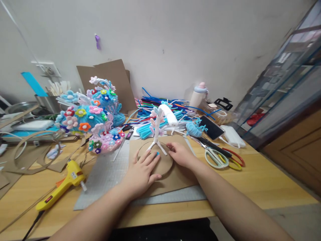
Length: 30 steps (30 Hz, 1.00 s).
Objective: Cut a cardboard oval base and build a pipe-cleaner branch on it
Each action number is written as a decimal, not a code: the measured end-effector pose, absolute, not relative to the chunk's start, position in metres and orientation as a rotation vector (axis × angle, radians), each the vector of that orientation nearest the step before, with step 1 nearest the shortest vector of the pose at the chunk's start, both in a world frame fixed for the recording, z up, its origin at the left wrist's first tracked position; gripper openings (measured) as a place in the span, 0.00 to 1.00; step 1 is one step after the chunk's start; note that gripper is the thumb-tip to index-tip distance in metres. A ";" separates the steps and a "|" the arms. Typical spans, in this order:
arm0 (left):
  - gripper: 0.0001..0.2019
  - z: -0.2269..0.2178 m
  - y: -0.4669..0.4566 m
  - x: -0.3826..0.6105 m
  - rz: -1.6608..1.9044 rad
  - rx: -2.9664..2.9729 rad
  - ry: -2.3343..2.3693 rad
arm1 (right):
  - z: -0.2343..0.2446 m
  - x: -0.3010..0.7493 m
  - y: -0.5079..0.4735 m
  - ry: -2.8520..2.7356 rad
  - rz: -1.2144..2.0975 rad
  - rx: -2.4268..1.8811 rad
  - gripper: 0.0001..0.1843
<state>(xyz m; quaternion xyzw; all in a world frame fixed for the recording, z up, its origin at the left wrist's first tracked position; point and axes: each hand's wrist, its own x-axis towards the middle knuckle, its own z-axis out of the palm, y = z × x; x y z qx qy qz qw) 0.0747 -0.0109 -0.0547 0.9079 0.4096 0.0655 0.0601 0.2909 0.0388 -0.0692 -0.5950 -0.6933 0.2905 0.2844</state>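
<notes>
A round cardboard disc (164, 167) lies on a larger brown cardboard sheet (183, 182). On the disc stands a white fuzzy stem (157, 129) with splayed feet, a top bent over to the right, and small blue and pink flowers. My left hand (142, 172) lies flat across the disc's left side, fingers spread near the stem's feet. At the disc's right rim, my right hand (182, 154) has its fingers bent and close together against the edge; its thumb is hidden.
A grey cutting mat (105, 182) lies under the sheet. To the left are a yellow glue gun (64, 184) and a flower-covered blue ornament (85, 118). Scissors (215, 157), a phone (210, 127) and a power bank (233, 136) sit right. Pipe cleaners (150, 129) and a bottle (198, 97) stand behind.
</notes>
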 end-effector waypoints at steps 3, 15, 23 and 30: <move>0.31 -0.049 -0.010 0.068 0.170 2.723 1.170 | -0.071 0.291 0.037 -1.867 0.757 -1.598 0.17; 0.28 -0.039 -0.007 0.053 0.215 2.678 1.111 | -0.065 0.287 0.038 -1.838 0.513 -1.463 0.14; 0.23 -0.033 -0.004 0.052 0.381 2.619 1.133 | -0.046 0.277 0.021 -2.189 0.462 -1.225 0.13; 0.14 -0.047 0.017 0.044 0.827 2.208 1.584 | -0.033 0.274 0.013 -2.546 0.397 -1.124 0.19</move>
